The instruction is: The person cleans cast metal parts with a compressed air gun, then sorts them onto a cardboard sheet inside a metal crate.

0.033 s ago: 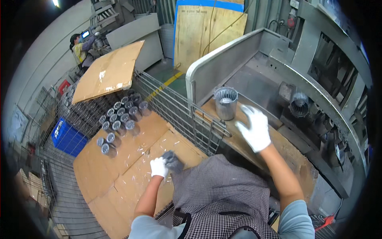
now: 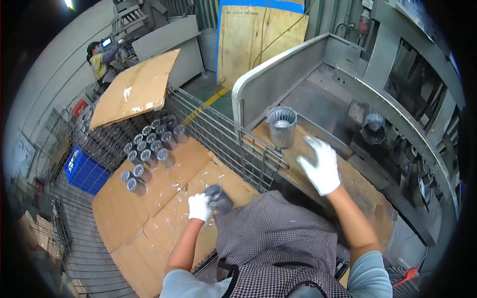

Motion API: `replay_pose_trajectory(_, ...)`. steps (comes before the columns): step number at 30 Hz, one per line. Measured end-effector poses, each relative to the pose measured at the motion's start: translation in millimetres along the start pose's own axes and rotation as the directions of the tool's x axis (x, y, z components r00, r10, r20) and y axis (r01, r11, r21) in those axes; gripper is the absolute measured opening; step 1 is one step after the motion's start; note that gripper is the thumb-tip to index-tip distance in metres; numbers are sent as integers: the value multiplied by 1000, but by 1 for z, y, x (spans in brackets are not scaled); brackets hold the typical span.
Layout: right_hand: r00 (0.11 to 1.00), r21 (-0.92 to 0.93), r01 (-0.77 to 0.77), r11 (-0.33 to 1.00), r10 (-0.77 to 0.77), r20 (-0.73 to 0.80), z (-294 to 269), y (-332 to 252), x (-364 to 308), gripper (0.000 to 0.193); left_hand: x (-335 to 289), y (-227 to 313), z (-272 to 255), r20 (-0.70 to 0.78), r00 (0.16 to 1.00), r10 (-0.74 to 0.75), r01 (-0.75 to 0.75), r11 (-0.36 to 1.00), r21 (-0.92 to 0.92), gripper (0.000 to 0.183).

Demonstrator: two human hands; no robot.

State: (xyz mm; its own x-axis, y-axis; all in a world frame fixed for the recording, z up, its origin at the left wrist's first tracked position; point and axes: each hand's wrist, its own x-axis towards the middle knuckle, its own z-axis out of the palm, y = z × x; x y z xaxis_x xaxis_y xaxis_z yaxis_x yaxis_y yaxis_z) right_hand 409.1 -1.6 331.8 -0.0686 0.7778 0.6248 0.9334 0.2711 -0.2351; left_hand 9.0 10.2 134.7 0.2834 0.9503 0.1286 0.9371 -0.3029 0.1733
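My left hand point(image 2: 199, 207), in a white glove, is closed on a dark grey rag point(image 2: 218, 198) just above the cardboard sheet point(image 2: 169, 211). The rag's shape is slightly blurred. My right hand point(image 2: 320, 166), also white-gloved, is open with thumb and fingers apart, holding nothing. It hovers over the wooden bench board point(image 2: 348, 181), to the right of a ribbed metal cup-shaped part point(image 2: 282, 131). That part stands upright on the board, and a gap separates it from my fingers. Several similar metal parts point(image 2: 145, 156) stand grouped on the far left of the cardboard.
A wire cage wall point(image 2: 213, 129) runs between cardboard and bench. A raised cardboard flap point(image 2: 136, 89) leans over the far parts. To the left sits a blue crate point(image 2: 85, 171). A machine frame point(image 2: 397, 104) rises at right. Another person point(image 2: 102, 62) works at the far left.
My right hand has shifted slightly nearer to me and away from the metal part. The left hand and rag have barely moved.
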Motion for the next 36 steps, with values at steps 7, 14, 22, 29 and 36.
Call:
replay_pose_trajectory(7, 782, 227, -322, 919, 124, 611, -25, -32, -85, 110, 49, 120, -186, -439, 744, 504, -628, 752, -202, 22)
replay_pose_trajectory(14, 851, 238, -505, 830, 433, 296, -31, 3, -71, 101, 128, 235, -213, -463, 309, 831, -929, 367, 39, 30)
replay_pose_trajectory(22, 823, -141, -518, 844, 537, 187, 4, 33, -73, 93, 190, 254, -162, -367, 435, 822, -797, 541, 267, 27)
replay_pose_trajectory(29, 908, -6, -416, 909, 416, -49, -104, 22, -168, 54, 153, 241, -136, -656, 653, 377, -655, 716, -241, 17)
replay_pose_trajectory(36, 473, -91, -838, 539, 631, -615, -277, 115, -348, 37, 157, 253, -120, -491, 865, 103, -294, 897, -330, 52)
